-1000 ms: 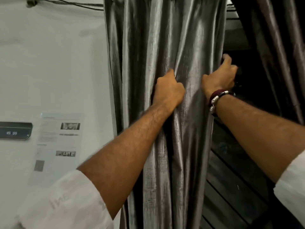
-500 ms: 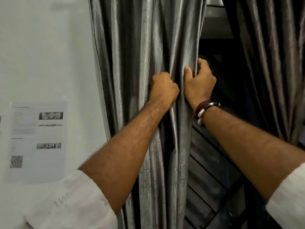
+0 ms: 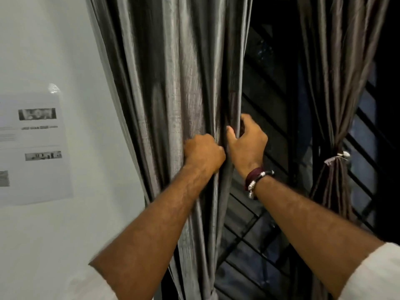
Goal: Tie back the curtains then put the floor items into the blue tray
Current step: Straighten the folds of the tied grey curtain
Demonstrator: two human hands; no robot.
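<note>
**A:** so which step is this? Left hand [image 3: 203, 155] is fisted around the left curtain [image 3: 173, 94], right hand [image 3: 246, 144] curled over its inner edge by the window grille [image 3: 266, 100].

**B:** bunching it, I'd say. The right curtain [image 3: 333, 83] is tied already. Next it needs a tie-back looped round. Blue tray isn't in view.

On the left there is a pale wall [image 3: 54, 234]. A printed sheet of paper [image 3: 32, 148] is fixed on it, with small grey pictures and lines of text that are too blurred to read. A shiny piece of tape [image 3: 54, 88] holds its upper corner. On the right a dark window [image 3: 270, 87] shows, and black metal bars [image 3: 255, 226] cross it in slanted lines.
</note>
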